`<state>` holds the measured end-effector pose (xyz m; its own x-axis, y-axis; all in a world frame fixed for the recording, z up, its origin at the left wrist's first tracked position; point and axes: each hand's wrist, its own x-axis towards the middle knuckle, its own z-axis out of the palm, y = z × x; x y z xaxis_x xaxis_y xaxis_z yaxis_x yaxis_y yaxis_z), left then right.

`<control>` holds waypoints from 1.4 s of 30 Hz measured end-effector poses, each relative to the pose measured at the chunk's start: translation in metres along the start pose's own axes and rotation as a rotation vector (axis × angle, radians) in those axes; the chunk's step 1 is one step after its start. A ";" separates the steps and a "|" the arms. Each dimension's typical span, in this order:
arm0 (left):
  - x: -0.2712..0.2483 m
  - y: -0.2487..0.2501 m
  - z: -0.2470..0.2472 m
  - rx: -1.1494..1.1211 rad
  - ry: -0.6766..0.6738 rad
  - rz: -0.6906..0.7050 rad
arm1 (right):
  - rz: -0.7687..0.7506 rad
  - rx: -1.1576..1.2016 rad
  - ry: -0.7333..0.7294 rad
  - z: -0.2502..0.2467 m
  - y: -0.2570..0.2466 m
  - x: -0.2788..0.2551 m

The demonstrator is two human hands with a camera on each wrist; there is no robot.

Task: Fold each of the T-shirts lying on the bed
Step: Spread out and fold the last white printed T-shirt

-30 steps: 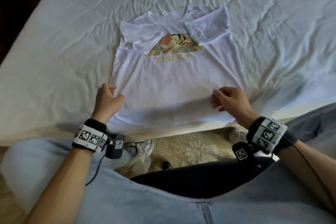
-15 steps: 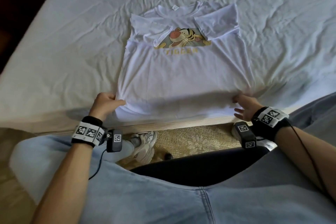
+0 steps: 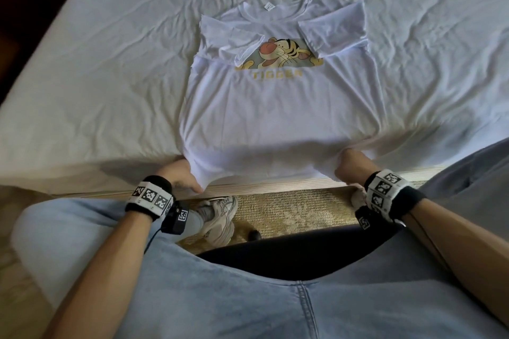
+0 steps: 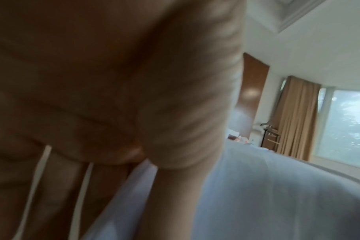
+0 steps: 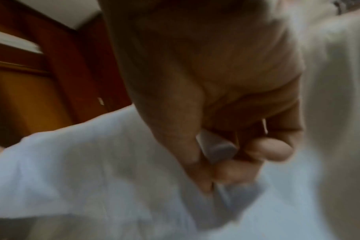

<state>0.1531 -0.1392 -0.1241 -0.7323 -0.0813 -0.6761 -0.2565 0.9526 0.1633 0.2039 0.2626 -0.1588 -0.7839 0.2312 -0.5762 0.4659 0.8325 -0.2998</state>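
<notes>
Both hands are down at the near edge of the bed [image 3: 82,85], and the white T-shirt [image 3: 275,118] is lying face up in the middle of the sheet, collar away from the person, hem hanging just over the mattress edge. The left hand [image 3: 180,176] is pinching the hem's left corner, its fingers [image 4: 105,186] curling round the cloth with the thumb pressing on top; the right hand [image 3: 351,166] is bunching the right corner, its fingers [image 5: 267,151] closing tight on a fold of fabric. Now the risks, as I'm judging them: the two sleeves are already lying folded in over the chest print, loosely, so a quick lift of the hem could be flipping them back open. The grips are looking uneven too, the right one a fistful and the left one a pinch, so the fold could be landing skewed, with one corner short of the shoulders. The sheet underneath is wrinkling near the right hand, and any sheet caught in that fist would be dragging along with the shirt. Counting up: one T-shirt showing here, two sleeves tucked inward, two hands gripping, one bed; whether other shirts are waiting out of view, I cannot tell. A shoe [image 3: 217,215] is standing on the floor below.
</notes>
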 end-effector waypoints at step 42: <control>0.004 0.119 -0.101 -1.361 0.855 0.466 | -0.239 1.339 0.577 -0.153 -0.030 0.061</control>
<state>0.0562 -0.0556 -0.0347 -0.8906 -0.4457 0.0908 0.0791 0.0448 0.9959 0.0788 0.3287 -0.0686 -0.7965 0.5897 -0.1335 0.0763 -0.1210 -0.9897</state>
